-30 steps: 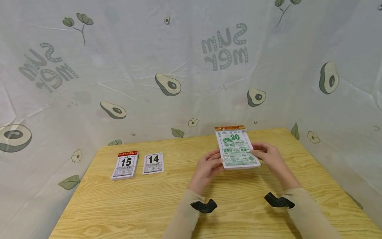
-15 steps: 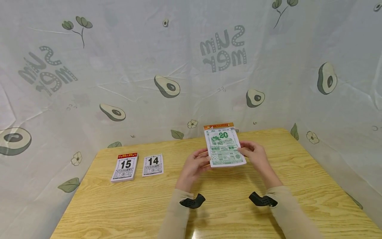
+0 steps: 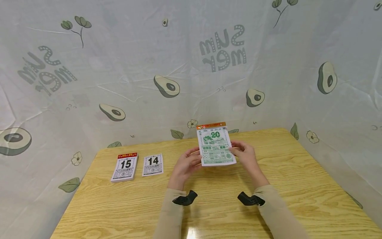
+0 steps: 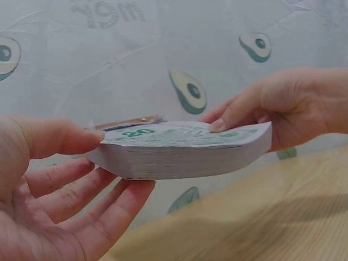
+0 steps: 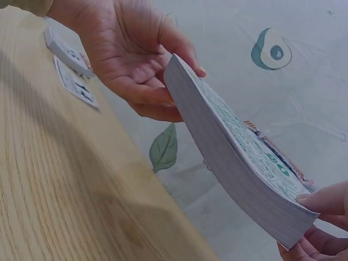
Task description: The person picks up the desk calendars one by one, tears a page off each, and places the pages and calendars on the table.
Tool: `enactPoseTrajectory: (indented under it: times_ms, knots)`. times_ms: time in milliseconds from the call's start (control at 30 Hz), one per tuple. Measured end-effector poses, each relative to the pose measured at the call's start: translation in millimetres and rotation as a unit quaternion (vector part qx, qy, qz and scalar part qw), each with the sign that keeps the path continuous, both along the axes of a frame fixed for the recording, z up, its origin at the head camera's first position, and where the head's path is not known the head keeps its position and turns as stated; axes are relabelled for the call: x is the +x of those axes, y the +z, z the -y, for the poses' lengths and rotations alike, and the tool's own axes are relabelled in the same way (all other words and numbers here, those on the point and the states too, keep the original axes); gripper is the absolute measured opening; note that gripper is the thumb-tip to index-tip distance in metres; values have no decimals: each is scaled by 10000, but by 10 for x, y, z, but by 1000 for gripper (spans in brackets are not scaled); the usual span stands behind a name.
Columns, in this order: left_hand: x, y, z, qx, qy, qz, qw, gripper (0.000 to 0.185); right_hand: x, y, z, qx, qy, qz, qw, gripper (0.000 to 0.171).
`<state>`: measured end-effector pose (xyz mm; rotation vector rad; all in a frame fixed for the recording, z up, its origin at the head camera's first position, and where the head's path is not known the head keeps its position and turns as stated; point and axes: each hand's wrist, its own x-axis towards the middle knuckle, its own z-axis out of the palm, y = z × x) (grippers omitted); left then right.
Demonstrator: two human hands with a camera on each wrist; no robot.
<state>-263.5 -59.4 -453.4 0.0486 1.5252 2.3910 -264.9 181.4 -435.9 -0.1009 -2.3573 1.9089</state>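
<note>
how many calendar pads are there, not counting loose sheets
2. One, showing 20, is held above the table between the left hand and right hand. The other, showing 15, lies at the table's left, beside a loose sheet marked 14.

two bare hands, long beige sleeves [image 3: 171, 212], small black wrist mounts [image 3: 185, 199] — one per cuff
</note>
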Motion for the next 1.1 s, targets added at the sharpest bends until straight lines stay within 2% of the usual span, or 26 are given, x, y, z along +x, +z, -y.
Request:
enactPoseTrajectory:
  times_ms: [300,600,900,1100]
  knots:
    - [-48,-16,154,-73,81,193,9998,42,-46,-62,190,-199,-82,28,9998,36]
    - [-78,-90,245,-52,498,333,9982,31,-89,-105,343,-355,-87,74,9993,35]
    - [-87,-160,312,-10,435,298,9986,29,-84,-132,426,-514,-105,142,9985,36]
    - [-105,-193,316,301,434,442,9976,18,-92,-155,429,-526,-89,184,9984,35]
